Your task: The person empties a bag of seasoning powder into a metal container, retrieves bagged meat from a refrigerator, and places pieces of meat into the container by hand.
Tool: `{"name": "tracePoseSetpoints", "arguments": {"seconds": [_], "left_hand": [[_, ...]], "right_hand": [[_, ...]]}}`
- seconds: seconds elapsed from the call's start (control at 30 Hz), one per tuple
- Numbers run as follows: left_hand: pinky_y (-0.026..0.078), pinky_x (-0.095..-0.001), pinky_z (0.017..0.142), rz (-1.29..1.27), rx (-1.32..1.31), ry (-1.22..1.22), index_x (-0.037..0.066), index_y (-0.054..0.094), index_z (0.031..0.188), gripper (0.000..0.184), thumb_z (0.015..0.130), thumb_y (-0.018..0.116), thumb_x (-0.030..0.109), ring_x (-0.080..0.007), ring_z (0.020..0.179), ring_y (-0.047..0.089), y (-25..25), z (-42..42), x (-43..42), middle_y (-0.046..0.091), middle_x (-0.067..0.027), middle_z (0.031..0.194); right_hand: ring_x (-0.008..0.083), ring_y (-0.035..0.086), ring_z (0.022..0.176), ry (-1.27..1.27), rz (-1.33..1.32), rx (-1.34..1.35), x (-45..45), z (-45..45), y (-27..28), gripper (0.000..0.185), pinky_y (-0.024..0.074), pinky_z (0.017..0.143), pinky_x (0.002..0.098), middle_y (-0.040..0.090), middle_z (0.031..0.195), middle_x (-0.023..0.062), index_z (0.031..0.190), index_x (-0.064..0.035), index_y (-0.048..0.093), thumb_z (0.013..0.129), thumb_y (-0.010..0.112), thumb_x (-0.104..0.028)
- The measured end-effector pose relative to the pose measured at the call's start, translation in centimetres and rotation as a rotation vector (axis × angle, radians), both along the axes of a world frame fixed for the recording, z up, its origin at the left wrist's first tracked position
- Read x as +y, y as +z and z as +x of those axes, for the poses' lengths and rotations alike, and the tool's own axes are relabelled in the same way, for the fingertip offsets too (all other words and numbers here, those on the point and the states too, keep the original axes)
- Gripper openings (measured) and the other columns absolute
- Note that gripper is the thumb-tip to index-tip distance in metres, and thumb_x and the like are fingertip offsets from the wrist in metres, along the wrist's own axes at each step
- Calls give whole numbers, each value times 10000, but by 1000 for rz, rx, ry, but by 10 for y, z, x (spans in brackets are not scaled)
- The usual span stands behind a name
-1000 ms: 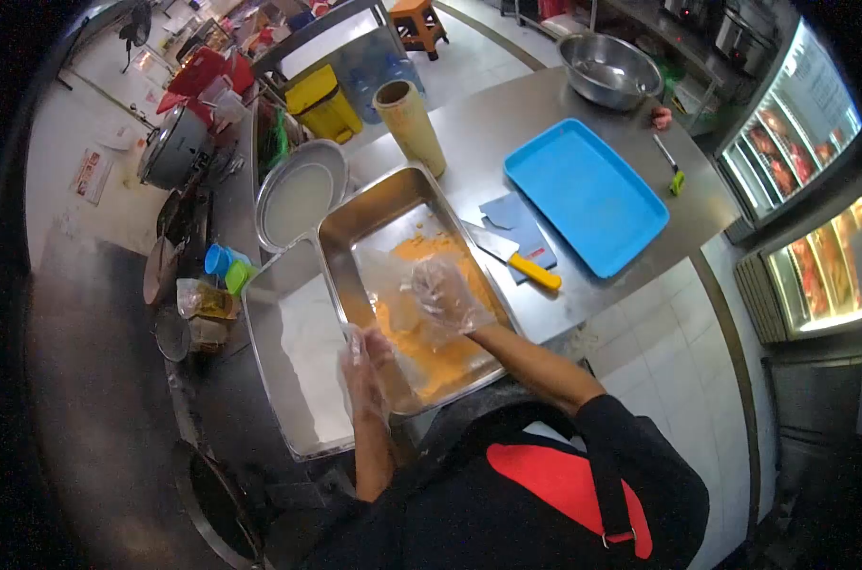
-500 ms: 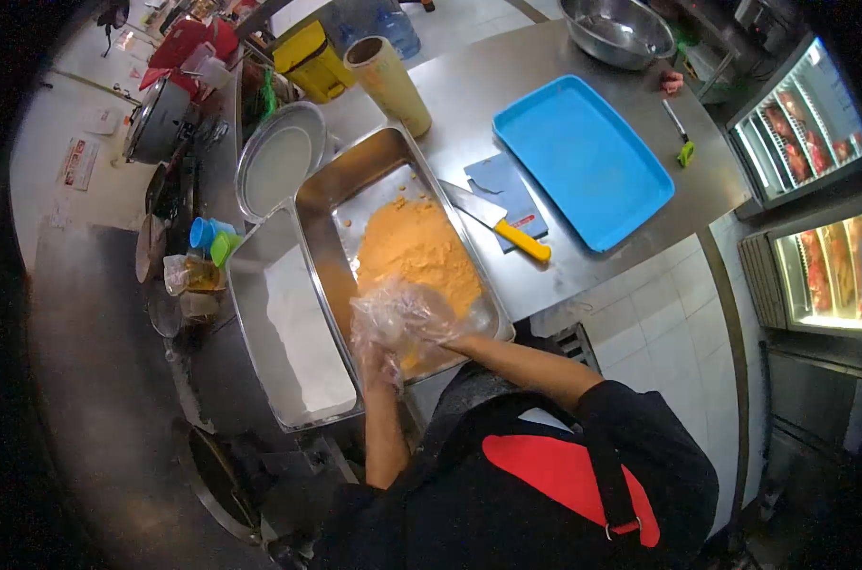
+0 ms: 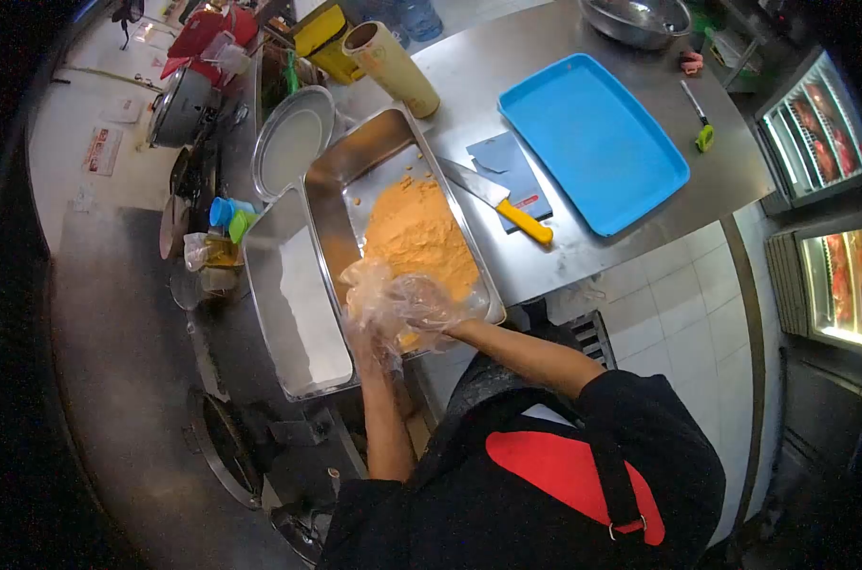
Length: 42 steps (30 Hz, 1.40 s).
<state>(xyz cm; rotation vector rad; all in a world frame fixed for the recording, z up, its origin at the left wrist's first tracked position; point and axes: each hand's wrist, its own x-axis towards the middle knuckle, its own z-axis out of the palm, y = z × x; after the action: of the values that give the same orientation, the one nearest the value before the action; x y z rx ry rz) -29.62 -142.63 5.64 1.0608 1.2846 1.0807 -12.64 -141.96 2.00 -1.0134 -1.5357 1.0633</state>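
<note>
My left hand (image 3: pixel 366 302) and my right hand (image 3: pixel 425 302), both in clear plastic gloves, meet over the near end of a deep steel pan (image 3: pixel 341 169). The fingers look curled in towards each other, and whatever lies between them is hidden by the crinkled plastic. Just beyond the hands, a large heap of orange, crumbly powder or breading (image 3: pixel 416 228) fills much of the pan. A smaller orange bit (image 3: pixel 408 339) shows below the gloves. To the left, touching this pan, a second steel pan (image 3: pixel 277 249) holds white powder (image 3: pixel 303 309).
A yellow-handled knife (image 3: pixel 521 218) lies partly over a flat grey scale (image 3: pixel 511 176), right of the pan. Beyond are a blue tray (image 3: pixel 597 142), a cling film roll (image 3: pixel 393 68) and a steel bowl (image 3: pixel 638 21). A round container of pale liquid (image 3: pixel 293 142) stands behind the white powder.
The view has shifted a little, so the table things sit slightly higher and further right. My hands stay together over the near end of the pan, the left one turned slightly.
</note>
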Motion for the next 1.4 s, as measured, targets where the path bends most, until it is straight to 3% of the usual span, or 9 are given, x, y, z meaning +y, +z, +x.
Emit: {"name": "tracePoseSetpoints", "arguments": {"seconds": [0.43,0.5,0.57,0.7,0.9,1.0,1.1,1.2,1.4], "left_hand": [[501,-376,881,762,1331,-167,87,590,1166,367,830,637,230,-236,1026,601,4,10,5,623,-82,1120],[501,-370,881,740,1419,-159,100,583,1164,358,835,628,236,-225,1036,591,-66,-19,15,607,-85,1153],[506,-367,857,413,755,-170,105,587,1133,314,842,609,224,-226,999,595,-107,-31,24,619,-84,1116],[513,-370,829,463,856,-335,82,574,1160,352,837,584,221,-239,999,596,-6,27,-8,623,-83,1107],[498,-382,876,207,616,-68,87,542,1210,433,814,620,245,-252,1071,568,-43,22,7,595,-107,1159],[509,-344,851,434,824,-101,81,532,1222,394,868,573,250,-215,1081,557,-90,17,21,578,-112,1182],[531,-324,763,168,-812,-143,88,534,1218,367,906,552,281,-183,983,586,-89,19,31,595,-88,1130],[549,-333,678,-122,-1626,-137,97,537,1211,373,924,540,335,-166,878,608,-119,14,49,610,-65,1066],[543,-311,551,-238,-1403,74,97,528,1231,380,922,541,318,-205,819,640,-115,8,51,607,-113,1115]], "right_hand": [[278,600,954,57,-165,149,-5,13,39,537,465,871,382,628,987,146,1090,-16,610,768,723,-431],[292,611,946,-116,-277,436,-1,4,21,506,470,874,392,641,1007,155,1101,-22,613,769,719,-390],[301,624,931,-185,-215,256,14,3,8,433,483,844,394,655,1003,159,1099,-38,627,785,694,-328],[257,652,778,-187,27,-283,44,2,11,302,504,693,371,681,865,130,969,-48,686,794,677,-294],[302,625,719,-168,603,-474,75,29,17,233,494,668,405,654,794,137,873,-107,694,858,586,-313],[304,636,707,-258,142,-241,82,48,57,315,498,674,400,653,701,132,838,-42,709,858,625,-344],[324,646,768,-168,62,-443,103,46,55,376,494,732,422,674,787,177,883,-46,717,823,618,-403],[320,651,761,77,-66,-705,121,43,46,431,496,714,424,679,834,171,878,-72,721,775,604,-473],[334,630,745,-92,170,-598,133,31,45,350,475,682,446,644,756,189,725,-27,654,798,652,-370]]}}
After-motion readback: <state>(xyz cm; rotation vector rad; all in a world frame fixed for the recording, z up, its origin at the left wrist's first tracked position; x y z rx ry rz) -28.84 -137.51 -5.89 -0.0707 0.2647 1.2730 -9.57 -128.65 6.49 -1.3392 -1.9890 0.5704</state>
